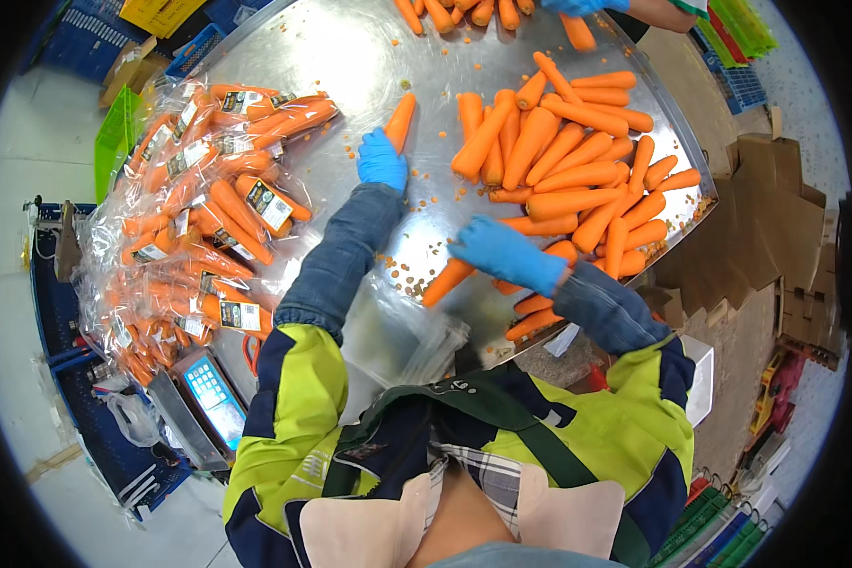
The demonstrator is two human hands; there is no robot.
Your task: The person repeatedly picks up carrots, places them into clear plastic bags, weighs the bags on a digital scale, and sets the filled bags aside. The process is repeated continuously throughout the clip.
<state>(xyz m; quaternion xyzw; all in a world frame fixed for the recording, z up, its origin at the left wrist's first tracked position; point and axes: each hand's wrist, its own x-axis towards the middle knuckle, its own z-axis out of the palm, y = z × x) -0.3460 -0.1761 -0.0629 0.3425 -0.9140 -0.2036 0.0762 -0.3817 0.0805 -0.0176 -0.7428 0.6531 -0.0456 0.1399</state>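
My left hand (383, 163), in a blue glove, is closed around the lower end of a carrot (401, 119) whose other end points away from me. My right hand (505, 250), also gloved in blue, grips a second carrot (446, 282); its lower end shows below the fingers and the rest is hidden under the palm. Both hands are over a metal work table (426, 67) strewn with small carrot trimmings. Beside the right hand lies a large pile of loose carrots (575, 174). Clear plastic bags (426, 341) lie on the table close to my body.
Bagged, labelled carrots (238, 213) are heaped at the left. Near them are a touchscreen device (214, 394) and red-handled scissors (252, 355). Across the table, another person's gloved hand (583, 6) is at a carrot (577, 32). Cardboard (738, 220) stands beyond the right edge.
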